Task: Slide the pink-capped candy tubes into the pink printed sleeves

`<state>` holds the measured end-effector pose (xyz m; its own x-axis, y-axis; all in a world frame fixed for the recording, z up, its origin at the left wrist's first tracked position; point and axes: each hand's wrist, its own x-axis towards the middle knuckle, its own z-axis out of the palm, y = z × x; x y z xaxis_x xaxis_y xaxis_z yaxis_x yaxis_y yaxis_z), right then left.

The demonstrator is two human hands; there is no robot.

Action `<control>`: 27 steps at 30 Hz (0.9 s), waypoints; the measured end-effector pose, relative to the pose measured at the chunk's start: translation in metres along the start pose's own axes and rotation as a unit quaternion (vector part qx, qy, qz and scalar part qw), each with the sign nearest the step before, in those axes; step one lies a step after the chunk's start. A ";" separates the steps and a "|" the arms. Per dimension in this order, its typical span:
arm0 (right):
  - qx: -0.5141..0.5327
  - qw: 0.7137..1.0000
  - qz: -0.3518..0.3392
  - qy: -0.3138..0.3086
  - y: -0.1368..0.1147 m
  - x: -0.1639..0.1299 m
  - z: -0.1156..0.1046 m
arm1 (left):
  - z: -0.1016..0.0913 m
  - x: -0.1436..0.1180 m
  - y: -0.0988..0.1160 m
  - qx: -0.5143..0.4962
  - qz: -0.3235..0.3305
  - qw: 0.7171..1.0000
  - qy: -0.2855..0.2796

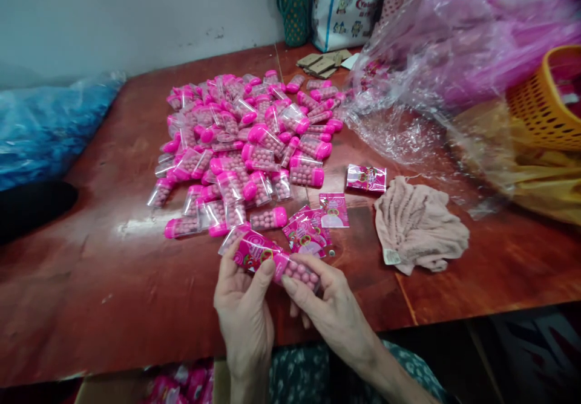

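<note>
My left hand point(245, 313) pinches a pink printed sleeve point(255, 250) between thumb and fingers. From the sleeve's right end sticks out a small clear bottle of pink candy balls point(303, 273), tilted down to the right, and my right hand point(333, 301) grips it. How far the sleeve covers the bottle I cannot tell. Just beyond my hands lie several flat pink printed sleeves point(305, 234), with one more sleeve point(334, 210) at their right. A large heap of similar candy bottles with bright pink caps point(233, 144) spreads behind them.
A crumpled beige cloth point(420, 225) and a stack of printed sleeves point(365, 178) lie to the right. Clear and pink plastic bags point(436, 65) and a yellow basket point(540, 101) stand at far right. A blue-filled bag point(49, 126) is at left. Below the table edge sits an open carton point(118, 389).
</note>
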<state>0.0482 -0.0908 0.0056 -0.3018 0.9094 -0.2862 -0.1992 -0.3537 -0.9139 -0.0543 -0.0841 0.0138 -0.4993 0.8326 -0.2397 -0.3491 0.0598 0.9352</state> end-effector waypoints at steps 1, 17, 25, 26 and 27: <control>0.002 1.000 0.002 -0.005 0.000 -0.001 0.000 | -0.002 0.002 0.001 0.006 0.020 1.000 0.010; -0.061 0.997 -0.003 -0.039 -0.003 -0.004 -0.005 | -0.023 0.013 0.006 0.041 0.020 0.999 0.017; -0.051 0.998 0.012 -0.046 0.001 -0.002 -0.007 | -0.023 0.010 0.002 0.162 0.129 0.977 0.051; -0.080 0.996 0.001 -0.035 0.002 -0.003 -0.007 | -0.022 0.009 0.001 0.203 0.166 0.962 0.071; -0.099 0.995 -0.007 -0.029 0.002 -0.003 -0.006 | -0.022 0.007 0.001 0.238 0.196 0.947 0.086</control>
<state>0.0546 -0.0928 0.0029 -0.3546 0.8979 -0.2608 -0.0184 -0.2856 -0.9582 -0.0758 -0.0900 0.0070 -0.6527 0.7426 0.1497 0.2671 0.0406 0.9628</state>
